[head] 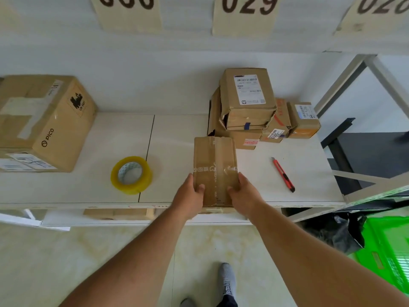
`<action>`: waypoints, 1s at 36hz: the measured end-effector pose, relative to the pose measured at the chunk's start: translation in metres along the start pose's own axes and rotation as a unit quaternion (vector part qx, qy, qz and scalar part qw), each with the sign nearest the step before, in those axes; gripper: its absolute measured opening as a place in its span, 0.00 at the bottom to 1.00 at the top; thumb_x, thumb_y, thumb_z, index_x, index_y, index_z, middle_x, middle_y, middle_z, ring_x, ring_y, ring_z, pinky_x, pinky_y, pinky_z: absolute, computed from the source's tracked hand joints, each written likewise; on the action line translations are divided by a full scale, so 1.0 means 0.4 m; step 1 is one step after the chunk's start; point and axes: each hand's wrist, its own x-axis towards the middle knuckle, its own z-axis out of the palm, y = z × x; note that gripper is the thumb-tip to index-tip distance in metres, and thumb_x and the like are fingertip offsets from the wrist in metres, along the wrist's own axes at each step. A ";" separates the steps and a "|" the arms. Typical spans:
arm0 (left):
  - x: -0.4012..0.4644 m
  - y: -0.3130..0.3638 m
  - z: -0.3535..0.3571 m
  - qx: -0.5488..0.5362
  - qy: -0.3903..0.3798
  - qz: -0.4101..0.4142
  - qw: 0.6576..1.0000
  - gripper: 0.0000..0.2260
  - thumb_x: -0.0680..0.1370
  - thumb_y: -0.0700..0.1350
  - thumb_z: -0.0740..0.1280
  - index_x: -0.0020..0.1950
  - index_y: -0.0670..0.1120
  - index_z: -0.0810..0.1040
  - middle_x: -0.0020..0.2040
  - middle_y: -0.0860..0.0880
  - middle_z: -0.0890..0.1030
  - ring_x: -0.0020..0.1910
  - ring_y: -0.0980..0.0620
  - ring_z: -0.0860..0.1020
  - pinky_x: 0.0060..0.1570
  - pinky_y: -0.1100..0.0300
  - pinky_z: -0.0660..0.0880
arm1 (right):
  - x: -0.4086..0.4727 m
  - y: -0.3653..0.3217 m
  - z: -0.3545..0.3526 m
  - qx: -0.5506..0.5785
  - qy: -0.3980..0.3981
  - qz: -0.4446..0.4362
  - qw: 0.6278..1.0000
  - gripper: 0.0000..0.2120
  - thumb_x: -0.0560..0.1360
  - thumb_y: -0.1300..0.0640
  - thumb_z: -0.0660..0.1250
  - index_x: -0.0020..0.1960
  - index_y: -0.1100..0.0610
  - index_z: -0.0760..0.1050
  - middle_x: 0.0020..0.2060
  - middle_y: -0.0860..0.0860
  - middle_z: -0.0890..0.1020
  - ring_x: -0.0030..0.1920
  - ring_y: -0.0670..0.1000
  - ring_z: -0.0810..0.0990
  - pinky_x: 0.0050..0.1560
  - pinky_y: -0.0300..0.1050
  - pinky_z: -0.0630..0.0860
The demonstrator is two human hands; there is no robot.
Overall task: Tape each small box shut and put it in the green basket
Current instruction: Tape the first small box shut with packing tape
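Observation:
A small brown cardboard box lies on the white table near its front edge, with clear tape running down its top. My left hand grips its near left side with the thumb on top. My right hand grips the near right side the same way. A yellow roll of tape lies flat to the left of the box. A red utility knife lies to the right. The green basket stands on the floor at the lower right, partly cut off by the frame.
A pile of several small boxes stands behind the held box, at the back right. A large PICO carton occupies the table's left end. A metal rack frame and a dark bag are at the right. My shoe is below.

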 end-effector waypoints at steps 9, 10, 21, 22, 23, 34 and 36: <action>0.007 -0.017 0.004 0.013 -0.005 0.014 1.000 0.29 0.85 0.52 0.57 0.83 0.52 0.48 0.80 0.47 0.62 0.77 0.45 0.64 0.73 0.55 0.62 | 0.016 0.025 0.004 -0.024 -0.025 -0.012 0.999 0.26 0.84 0.54 0.58 0.80 0.44 0.57 0.61 0.51 0.80 0.56 0.55 0.80 0.59 0.49 0.78; 0.008 -0.017 0.008 0.017 -0.001 0.015 1.000 0.29 0.85 0.52 0.57 0.83 0.52 0.47 0.79 0.47 0.63 0.77 0.45 0.65 0.72 0.55 0.63 | 0.016 0.025 0.007 -0.033 -0.022 -0.011 0.999 0.27 0.84 0.54 0.58 0.81 0.44 0.55 0.62 0.52 0.79 0.56 0.55 0.79 0.60 0.50 0.78; 0.011 -0.015 0.020 0.060 0.022 0.039 0.997 0.29 0.86 0.51 0.56 0.83 0.49 0.47 0.78 0.47 0.65 0.75 0.44 0.68 0.71 0.53 0.66 | 0.002 0.021 0.006 0.003 -0.024 -0.024 0.999 0.25 0.84 0.57 0.57 0.79 0.46 0.58 0.61 0.49 0.78 0.58 0.54 0.78 0.63 0.50 0.76; 0.014 -0.019 0.020 0.059 0.024 0.040 0.997 0.29 0.85 0.51 0.56 0.83 0.50 0.47 0.79 0.47 0.64 0.75 0.44 0.68 0.72 0.52 0.66 | 0.003 0.026 0.000 0.009 -0.022 -0.031 0.999 0.24 0.84 0.57 0.58 0.78 0.46 0.60 0.60 0.48 0.78 0.58 0.53 0.78 0.63 0.49 0.76; 0.015 -0.025 0.020 0.053 0.026 0.037 0.998 0.29 0.85 0.51 0.56 0.83 0.50 0.47 0.79 0.48 0.64 0.75 0.44 0.67 0.72 0.52 0.66 | 0.001 0.030 -0.005 0.015 -0.024 -0.030 0.999 0.23 0.84 0.56 0.58 0.77 0.45 0.62 0.59 0.46 0.79 0.58 0.53 0.78 0.64 0.50 0.76; 0.022 -0.048 0.025 0.015 0.042 0.030 0.999 0.27 0.85 0.51 0.56 0.83 0.54 0.49 0.80 0.50 0.63 0.76 0.45 0.67 0.71 0.52 0.66 | 0.009 0.068 -0.021 0.151 -0.046 -0.023 0.987 0.19 0.83 0.62 0.59 0.59 0.40 0.79 0.54 0.39 0.85 0.57 0.48 0.84 0.65 0.53 0.79; 0.019 -0.045 0.028 0.010 0.050 0.028 0.998 0.27 0.86 0.50 0.56 0.83 0.54 0.48 0.80 0.49 0.63 0.76 0.45 0.67 0.71 0.52 0.67 | 0.008 0.069 -0.023 0.164 -0.051 -0.028 0.985 0.21 0.83 0.64 0.58 0.58 0.40 0.79 0.55 0.40 0.86 0.58 0.48 0.84 0.66 0.53 0.79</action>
